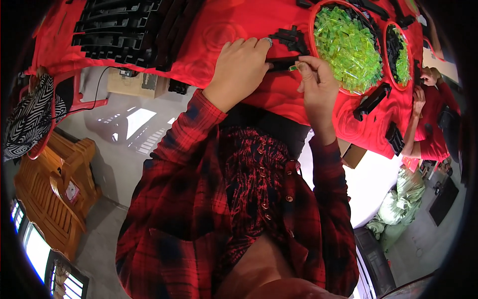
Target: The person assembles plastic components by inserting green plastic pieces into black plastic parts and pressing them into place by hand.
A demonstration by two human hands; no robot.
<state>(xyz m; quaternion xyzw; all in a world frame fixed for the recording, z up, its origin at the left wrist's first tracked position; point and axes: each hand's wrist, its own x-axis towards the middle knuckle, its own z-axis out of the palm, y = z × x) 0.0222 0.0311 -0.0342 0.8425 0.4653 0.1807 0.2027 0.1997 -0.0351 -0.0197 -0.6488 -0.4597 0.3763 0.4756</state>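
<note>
My left hand [240,70], a ring on one finger, is closed on one end of a narrow black plastic part [280,66]; most of its grip is hidden by the back of the hand. At the part's other end, my right hand [317,82] pinches a small clear green plastic piece [293,68] between thumb and forefinger. Whether the piece touches the part cannot be made out. Just right of that hand stands a red-rimmed basin [311,35] heaped with similar green pieces [346,52]. Several small black parts [290,40] lie in a loose pile beyond my hands.
Black slatted plastic parts [119,30] are stacked on the red tablecloth [206,25] at far left. A second basin [410,55] holds black and green pieces. Loose black parts [371,102] lie at right, where another person's arms [417,107] reach in. A wooden bench [55,189] stands at left.
</note>
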